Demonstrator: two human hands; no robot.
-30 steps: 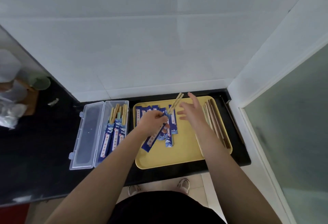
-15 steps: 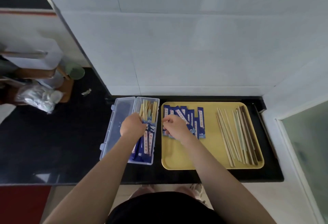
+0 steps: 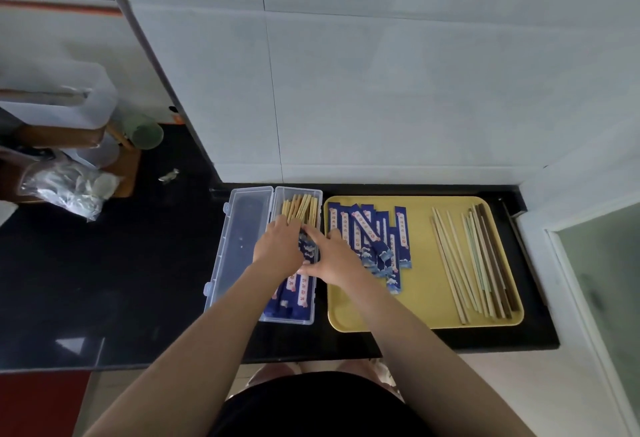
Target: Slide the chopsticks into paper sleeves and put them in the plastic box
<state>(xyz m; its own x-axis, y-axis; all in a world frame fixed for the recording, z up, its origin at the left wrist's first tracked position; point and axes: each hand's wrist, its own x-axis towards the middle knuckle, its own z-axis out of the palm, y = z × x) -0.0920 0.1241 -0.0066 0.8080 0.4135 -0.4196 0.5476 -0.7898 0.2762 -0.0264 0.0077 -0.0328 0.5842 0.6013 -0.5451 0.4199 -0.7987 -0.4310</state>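
The clear plastic box [image 3: 316,298] lies open on the black counter, its lid [image 3: 242,239] folded out to the left. Several chopstick pairs in blue paper sleeves [image 3: 302,292] lie in it, tan tips [image 3: 300,206] pointing toward the wall. My left hand [image 3: 278,245] rests on these pairs in the middle of the box. My right hand [image 3: 334,258] reaches over the box's right wall, with its fingers spread on the same sleeves. On the yellow tray [image 3: 420,312] lie several empty blue sleeves [image 3: 372,237] and bare chopsticks [image 3: 474,260].
A white tiled wall rises right behind the box and tray. At the far left stand a wooden rack [image 3: 121,173], a green cup [image 3: 147,133] and a crumpled plastic bag [image 3: 65,187]. The counter edge [image 3: 311,355] runs just in front of the tray.
My left hand carried a sleeved pair from the tray into the box. My right hand followed from the tray to the box. The view swung left.
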